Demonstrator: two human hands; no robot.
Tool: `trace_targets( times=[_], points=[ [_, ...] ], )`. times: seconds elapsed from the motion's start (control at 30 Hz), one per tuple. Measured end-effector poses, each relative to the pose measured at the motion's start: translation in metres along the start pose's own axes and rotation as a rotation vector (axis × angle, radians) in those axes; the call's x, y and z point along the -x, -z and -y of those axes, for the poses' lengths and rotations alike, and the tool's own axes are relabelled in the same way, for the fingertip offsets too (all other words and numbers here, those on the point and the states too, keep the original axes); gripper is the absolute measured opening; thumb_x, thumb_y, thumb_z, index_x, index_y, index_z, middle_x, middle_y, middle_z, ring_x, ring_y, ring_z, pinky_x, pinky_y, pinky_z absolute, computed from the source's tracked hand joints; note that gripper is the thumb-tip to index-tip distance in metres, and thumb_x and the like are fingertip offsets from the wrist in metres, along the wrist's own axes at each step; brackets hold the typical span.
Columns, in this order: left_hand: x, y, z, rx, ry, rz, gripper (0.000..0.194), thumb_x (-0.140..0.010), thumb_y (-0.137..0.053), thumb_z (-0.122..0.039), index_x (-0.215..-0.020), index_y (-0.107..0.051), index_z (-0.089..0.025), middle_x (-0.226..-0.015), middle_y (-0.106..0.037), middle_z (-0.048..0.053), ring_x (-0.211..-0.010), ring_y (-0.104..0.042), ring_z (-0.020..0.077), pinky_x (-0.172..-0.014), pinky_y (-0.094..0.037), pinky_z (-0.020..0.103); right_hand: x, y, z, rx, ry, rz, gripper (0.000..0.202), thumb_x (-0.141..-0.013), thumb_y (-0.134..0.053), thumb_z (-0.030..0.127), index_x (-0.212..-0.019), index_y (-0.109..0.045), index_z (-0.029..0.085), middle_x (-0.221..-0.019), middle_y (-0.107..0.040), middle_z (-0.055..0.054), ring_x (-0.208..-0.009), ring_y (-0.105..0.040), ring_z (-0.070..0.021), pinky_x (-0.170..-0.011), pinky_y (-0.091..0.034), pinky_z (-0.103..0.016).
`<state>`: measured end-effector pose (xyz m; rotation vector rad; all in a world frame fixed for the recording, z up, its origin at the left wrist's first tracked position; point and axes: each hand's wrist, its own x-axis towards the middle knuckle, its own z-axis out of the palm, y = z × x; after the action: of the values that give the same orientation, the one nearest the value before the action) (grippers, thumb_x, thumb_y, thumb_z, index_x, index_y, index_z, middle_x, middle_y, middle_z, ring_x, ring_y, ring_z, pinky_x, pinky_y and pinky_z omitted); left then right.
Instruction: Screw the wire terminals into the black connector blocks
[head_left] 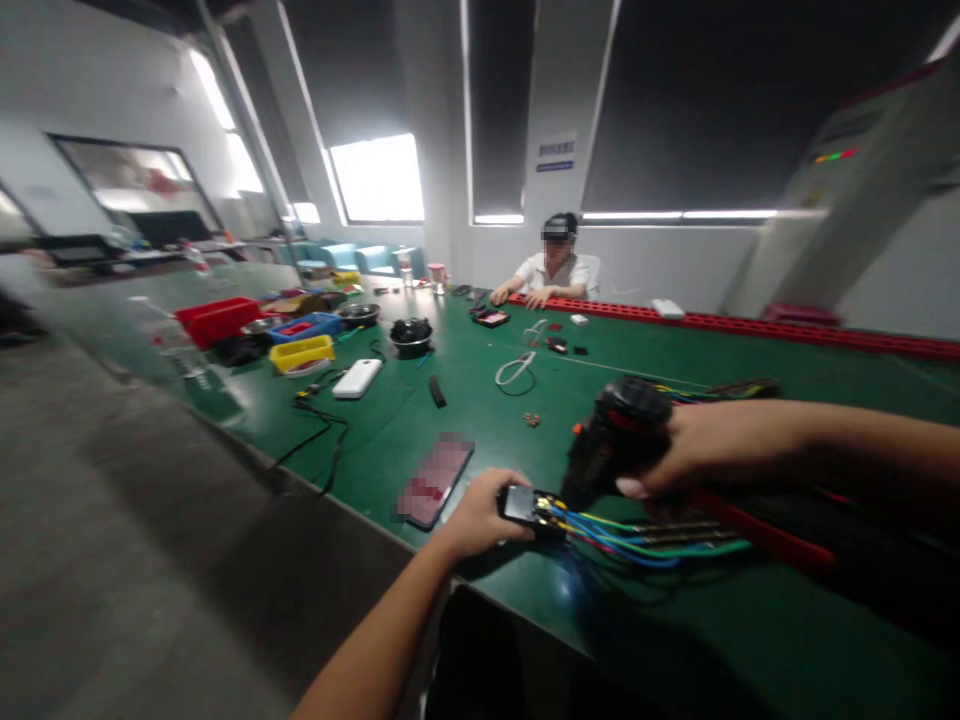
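Observation:
My left hand (480, 512) is closed around a small black box-shaped device (519, 503) with a grey top, at the table's near edge. From the device's right end a bundle of blue, green, yellow and red wires (637, 545) runs off to the right. My right hand (675, 455) grips a black and red cordless screwdriver (619, 430), tilted with its nose down at the wired end. Whether its bit touches a screw is hidden by blur. A light spot falls on the table below.
On the green table (390, 430) lie a phone (439, 482), a white power bank (358, 379), a few small brass-coloured parts (532, 420) and a cable loop (515, 370). Yellow (301, 354), blue and red bins (221, 322) stand left. Another person (555, 270) sits across.

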<state>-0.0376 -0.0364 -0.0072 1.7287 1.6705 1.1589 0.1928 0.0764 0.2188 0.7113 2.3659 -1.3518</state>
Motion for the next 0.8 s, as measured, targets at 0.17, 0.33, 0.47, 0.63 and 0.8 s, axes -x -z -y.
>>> trace_targets(
  times=[0.17,0.33,0.47,0.63,0.8],
  points=[
    [-0.006,0.003,-0.001,0.09,0.052,0.068,0.048,-0.061,-0.08,-0.018,-0.107,-0.064,-0.02,-0.095,-0.068,0.0,-0.085,-0.062,0.02,-0.075,-0.047,0.029,-0.002,-0.002,0.003,-0.25,-0.049,0.02,0.035,-0.07,-0.082,0.037,-0.092,-0.065,0.015,-0.073,-0.064,0.002,-0.061,-0.061,-0.0131,-0.061,-0.053,-0.027],
    [-0.005,0.004,-0.003,0.087,0.054,0.088,0.047,-0.062,-0.079,-0.019,-0.107,-0.063,-0.019,-0.094,-0.067,0.0,-0.084,-0.062,0.0194,-0.072,-0.046,0.027,0.001,-0.005,-0.003,-0.295,-0.037,0.038,0.03,-0.074,-0.079,0.037,-0.088,-0.064,0.015,-0.069,-0.064,0.003,-0.058,-0.061,-0.0124,-0.063,-0.053,-0.028],
    [-0.005,0.004,-0.002,0.061,0.045,0.071,0.048,-0.062,-0.079,-0.021,-0.107,-0.063,-0.019,-0.095,-0.068,0.0,-0.084,-0.062,0.0197,-0.073,-0.046,0.028,0.003,-0.006,-0.004,-0.255,-0.06,0.044,0.032,-0.074,-0.079,0.04,-0.087,-0.064,0.015,-0.066,-0.064,0.002,-0.06,-0.064,-0.0151,-0.065,-0.054,-0.03],
    [-0.006,0.004,0.002,0.049,0.041,0.074,0.048,-0.062,-0.079,-0.023,-0.108,-0.063,-0.019,-0.098,-0.068,0.002,-0.089,-0.063,0.0216,-0.077,-0.047,0.03,0.005,-0.007,-0.002,-0.271,-0.042,0.036,0.031,-0.073,-0.08,0.039,-0.085,-0.063,0.015,-0.068,-0.064,0.002,-0.059,-0.063,-0.0141,-0.062,-0.053,-0.028],
    [-0.005,0.004,0.002,0.041,0.037,0.079,0.047,-0.063,-0.079,-0.023,-0.106,-0.064,-0.02,-0.097,-0.068,0.001,-0.088,-0.063,0.0214,-0.078,-0.048,0.03,0.007,-0.008,-0.001,-0.276,-0.039,0.017,0.028,-0.074,-0.079,0.037,-0.082,-0.063,0.015,-0.067,-0.062,0.003,-0.057,-0.06,-0.012,-0.062,-0.052,-0.028]
  ],
)
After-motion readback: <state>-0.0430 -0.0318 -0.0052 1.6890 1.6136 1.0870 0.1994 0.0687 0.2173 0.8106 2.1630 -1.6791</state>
